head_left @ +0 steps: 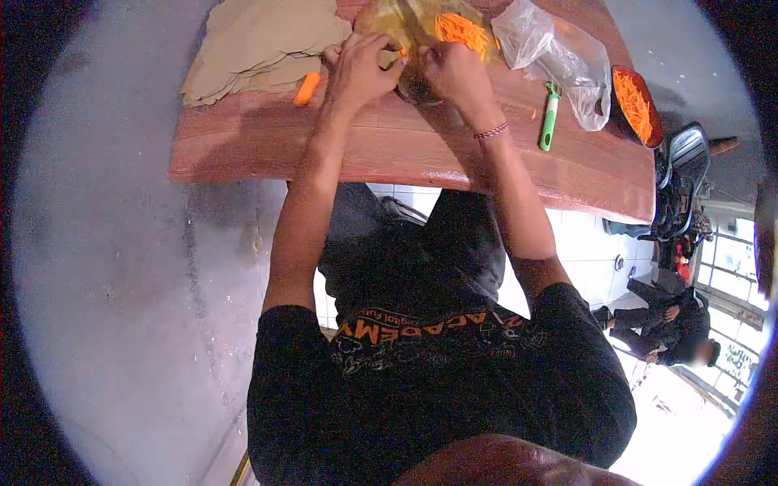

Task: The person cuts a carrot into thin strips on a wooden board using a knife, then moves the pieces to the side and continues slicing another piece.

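My right hand (455, 74) is closed round the handle of a knife (412, 23), whose blade points away across a round wooden chopping board (374, 18). To its left, my left hand (362, 71) curls its fingers beside the blade, pinching a small orange carrot piece (403, 52) that is mostly covered. Thin carrot strips (462, 34) lie heaped on the board just beyond my right hand. A thicker carrot chunk (307, 87) rests on the table, left of my left wrist.
Brown paper (259, 49) covers the table's left part. On the right lie a clear plastic bag (555, 57), a green-handled peeler (549, 121) and a dark tray of carrot strips (634, 105). The wooden table's (243, 150) edge is near me. A person (681, 324) sits far right.
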Action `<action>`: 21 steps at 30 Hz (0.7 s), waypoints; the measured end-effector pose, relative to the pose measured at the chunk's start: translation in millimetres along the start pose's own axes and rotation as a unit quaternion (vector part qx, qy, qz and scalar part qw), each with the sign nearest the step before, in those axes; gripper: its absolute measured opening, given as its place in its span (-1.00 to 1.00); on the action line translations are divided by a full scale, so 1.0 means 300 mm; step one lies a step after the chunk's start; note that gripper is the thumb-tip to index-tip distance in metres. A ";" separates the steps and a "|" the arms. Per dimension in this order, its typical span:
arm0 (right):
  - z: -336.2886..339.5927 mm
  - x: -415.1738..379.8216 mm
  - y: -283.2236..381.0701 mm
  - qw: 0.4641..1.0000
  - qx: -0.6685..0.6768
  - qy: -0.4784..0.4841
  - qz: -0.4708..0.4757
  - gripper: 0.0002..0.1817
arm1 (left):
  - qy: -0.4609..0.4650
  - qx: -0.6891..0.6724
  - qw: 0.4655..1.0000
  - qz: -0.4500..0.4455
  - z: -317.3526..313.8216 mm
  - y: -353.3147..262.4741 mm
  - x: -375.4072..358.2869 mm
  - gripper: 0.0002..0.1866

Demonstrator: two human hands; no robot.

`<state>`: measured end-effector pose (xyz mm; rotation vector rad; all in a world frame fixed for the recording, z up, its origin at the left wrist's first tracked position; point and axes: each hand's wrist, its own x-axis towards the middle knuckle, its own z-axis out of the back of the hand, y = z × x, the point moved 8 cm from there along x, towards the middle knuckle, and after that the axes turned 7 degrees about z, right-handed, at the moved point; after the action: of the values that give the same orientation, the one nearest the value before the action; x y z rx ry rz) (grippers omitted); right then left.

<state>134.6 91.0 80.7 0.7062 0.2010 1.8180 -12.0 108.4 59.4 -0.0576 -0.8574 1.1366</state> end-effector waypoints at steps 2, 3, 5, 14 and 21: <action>0.013 -0.002 -0.026 1.000 -0.002 -0.005 -0.025 -0.67 | 0.005 0.001 1.000 0.003 0.004 0.005 0.004 -0.76; 0.030 -0.014 -0.020 0.999 0.027 -0.005 -0.031 -0.67 | 0.012 0.000 1.000 0.008 -0.002 0.005 0.004 -0.76; 0.045 -0.048 -0.016 0.998 0.053 -0.001 -0.042 -0.67 | 0.008 -0.019 1.000 0.008 -0.005 0.008 0.001 -0.76; 0.036 -0.102 0.047 0.994 0.060 0.054 -0.072 -0.67 | -0.005 -0.028 1.000 0.000 0.002 0.007 0.000 -0.76; 0.037 -0.116 0.059 0.998 0.042 0.027 -0.043 -0.70 | 0.024 -0.004 1.000 0.003 -0.030 0.034 0.001 -0.71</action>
<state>133.5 50.7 85.0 0.6959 0.3408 1.7551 -14.1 116.7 48.7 -0.0944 -0.8202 1.1336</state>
